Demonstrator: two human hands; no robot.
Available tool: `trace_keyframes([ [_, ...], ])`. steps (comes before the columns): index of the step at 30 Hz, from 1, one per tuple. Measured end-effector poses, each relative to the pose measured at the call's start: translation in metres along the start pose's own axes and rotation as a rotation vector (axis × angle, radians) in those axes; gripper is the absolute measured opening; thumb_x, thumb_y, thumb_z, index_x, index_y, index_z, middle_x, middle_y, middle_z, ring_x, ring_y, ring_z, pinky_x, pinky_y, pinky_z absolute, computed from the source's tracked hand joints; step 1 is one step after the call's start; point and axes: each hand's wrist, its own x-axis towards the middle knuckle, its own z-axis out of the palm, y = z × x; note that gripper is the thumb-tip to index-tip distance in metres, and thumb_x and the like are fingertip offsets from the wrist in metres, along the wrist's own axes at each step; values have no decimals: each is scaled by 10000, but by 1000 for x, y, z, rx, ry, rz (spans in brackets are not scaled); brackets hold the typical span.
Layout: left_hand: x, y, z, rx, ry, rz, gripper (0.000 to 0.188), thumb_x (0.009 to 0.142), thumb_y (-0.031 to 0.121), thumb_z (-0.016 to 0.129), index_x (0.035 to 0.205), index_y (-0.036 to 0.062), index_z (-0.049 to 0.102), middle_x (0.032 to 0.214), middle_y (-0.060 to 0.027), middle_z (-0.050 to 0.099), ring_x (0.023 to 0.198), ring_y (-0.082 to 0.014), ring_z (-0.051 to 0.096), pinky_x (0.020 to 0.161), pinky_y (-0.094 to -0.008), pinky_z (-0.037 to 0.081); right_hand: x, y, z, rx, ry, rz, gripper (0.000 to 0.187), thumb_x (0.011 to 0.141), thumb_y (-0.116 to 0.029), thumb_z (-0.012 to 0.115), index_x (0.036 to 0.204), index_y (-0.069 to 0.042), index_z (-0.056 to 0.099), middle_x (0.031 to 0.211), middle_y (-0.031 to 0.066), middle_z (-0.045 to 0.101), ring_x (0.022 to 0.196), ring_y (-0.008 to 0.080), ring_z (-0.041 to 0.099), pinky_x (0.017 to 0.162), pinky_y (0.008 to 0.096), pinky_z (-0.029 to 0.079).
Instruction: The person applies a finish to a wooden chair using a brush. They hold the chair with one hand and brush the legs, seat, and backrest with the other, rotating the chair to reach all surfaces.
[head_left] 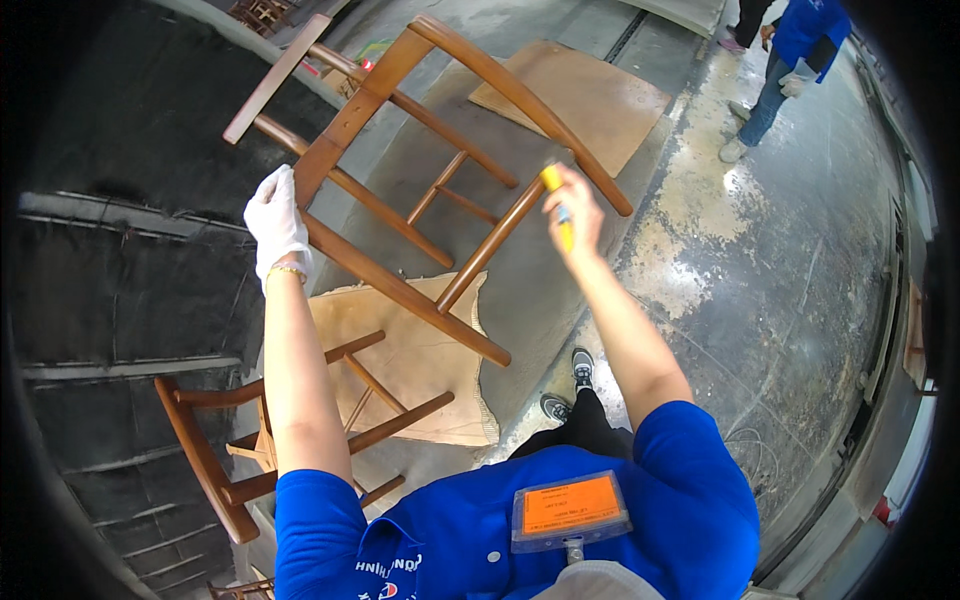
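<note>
Badge (571, 511): an orange card in a clear holder, on the front of the blue shirt (450, 530), closer to the camera than the wooden chair.
Wooden chair (350, 118): a brown frame of rails and rods, tilted in front of the person, with the seat opening bare.
Left hand (277, 225): in a white glove, fingers closed on the chair's left edge, where the broad slab meets a long rail; a bracelet (290, 269) circles the wrist.
Right hand (578, 214): bare, curled tightly around a yellow tool (566, 236) at the chair's right side.
Tool tip: blurred, close to the end of a chair rod; I cannot tell whether it touches.
Second chair (205, 460): brown too, below the wooden chair and left of it, partly behind the left forearm.
Cardboard: one sheet (456, 378) below the chair, another (610, 100) beyond its upper right rail.
Shoes (583, 369): dark with pale trim, below the chair and right of it.
Co-worker (805, 35): in blue, well apart from the chair, to its upper right.
</note>
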Motion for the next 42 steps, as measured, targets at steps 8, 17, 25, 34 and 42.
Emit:
trace_keyframes([
  [8, 3, 5, 0, -44, -12, -3, 267, 1002, 187, 811, 1188, -4, 826, 953, 18, 763, 774, -57, 589, 709, -241, 477, -139, -38, 17, -32, -907, -322, 122, 813, -37, 793, 752, -121, 729, 1314, 139, 769, 1257, 313, 726, 1036, 373, 580],
  [17, -11, 8, 6, -11, -10, 2, 263, 1011, 209, 795, 1172, 3, 833, 906, 12, 753, 722, -63, 576, 661, -256, 472, -36, -43, -8, -463, -116, -518, 236, 749, 155, 692, 761, -80, 670, 1317, 141, 762, 1278, 333, 719, 1071, 365, 564],
  [25, -9, 8, 10, -35, -24, 64, 300, 1018, 238, 791, 1197, 0, 825, 971, 2, 769, 783, -57, 587, 717, -257, 484, 35, 60, -95, 635, 100, 4, 213, 947, 90, 710, 916, -108, 637, 1474, 116, 664, 1128, 255, 701, 898, 406, 611],
  [34, -38, 30, 11, 17, -4, 30, 323, 1040, 217, 772, 1262, -16, 795, 1087, -17, 784, 886, -70, 638, 807, -246, 511, 110, 70, -105, 277, 303, 214, 213, 903, 103, 699, 904, -109, 712, 1075, 73, 712, 886, 192, 701, 669, 310, 569],
  [42, -46, 39, 15, 90, -28, -10, 343, 1056, 197, 734, 1302, -39, 772, 1244, -112, 799, 1123, -159, 720, 1057, -311, 532, 135, 68, -165, 325, 535, 672, 238, 978, 45, 598, 1029, -169, 689, 974, 11, 720, 831, 145, 715, 642, 282, 568],
])
